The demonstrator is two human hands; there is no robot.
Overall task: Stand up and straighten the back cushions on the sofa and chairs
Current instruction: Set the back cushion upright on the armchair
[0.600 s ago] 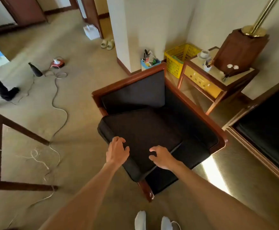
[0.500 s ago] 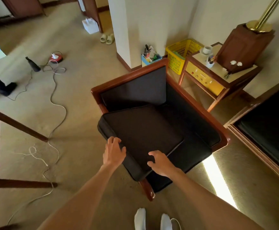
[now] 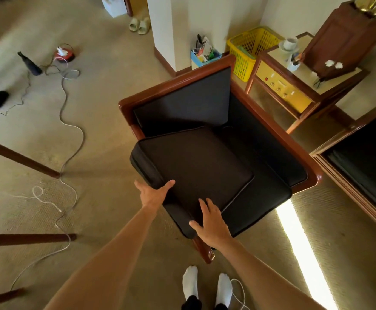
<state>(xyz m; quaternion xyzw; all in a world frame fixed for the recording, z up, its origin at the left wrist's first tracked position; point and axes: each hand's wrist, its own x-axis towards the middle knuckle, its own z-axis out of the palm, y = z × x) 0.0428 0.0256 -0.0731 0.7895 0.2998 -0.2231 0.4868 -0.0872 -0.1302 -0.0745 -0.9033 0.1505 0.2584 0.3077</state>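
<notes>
A wood-framed armchair (image 3: 272, 133) with dark upholstery stands in front of me. A loose dark cushion (image 3: 196, 166) lies flat and skewed on its seat, overhanging the front left edge. Another dark cushion (image 3: 187, 104) stands upright against one side of the chair. My left hand (image 3: 152, 194) grips the loose cushion's left edge, thumb on top and fingers hidden beneath. My right hand (image 3: 211, 224) covers its near corner, fingers spread on top and thumb down the side. A dark sofa (image 3: 366, 153) shows at the right edge.
A side table (image 3: 294, 90) with a cup and a wooden lamp base stands behind the chair, beside a yellow basket (image 3: 247, 50). A white cable (image 3: 71, 130) snakes over the carpet at left, near dark wooden furniture legs (image 3: 21, 157). My socked feet (image 3: 190, 283) are just below the chair.
Both hands slid back from the top of the loose cushion to its near edge and corner and took hold there. The view has dipped closer to the chair.
</notes>
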